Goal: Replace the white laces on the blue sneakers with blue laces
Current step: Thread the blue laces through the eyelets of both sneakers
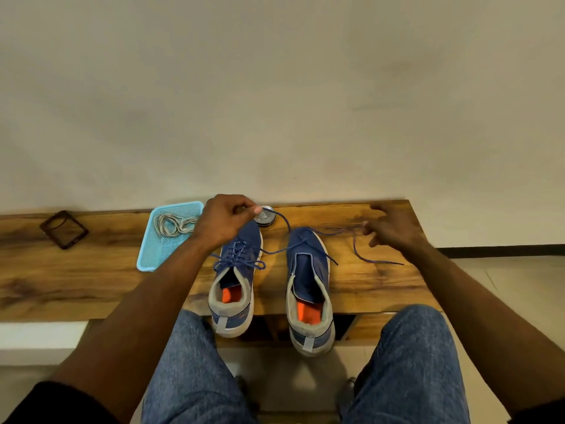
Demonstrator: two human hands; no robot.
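Two blue sneakers stand side by side on the wooden bench [76, 270], heels toward me. The left sneaker [237, 270] is fully laced with a blue lace. The right sneaker [308, 280] has a blue lace [360, 255] only through its front eyelets, and the tongue lies bare. My left hand [226, 220] pinches one end of that lace above the left shoe's toe. My right hand [388, 228] is blurred, fingers spread, with the other lace end running by its fingertips and trailing onto the bench. White laces [174, 224] lie in a light blue basket [146, 264].
A small round tin [265, 220] sits behind the sneakers near the wall. A dark brown transparent case [64, 229] lies at the far left of the bench. My knees in jeans are below the bench edge.
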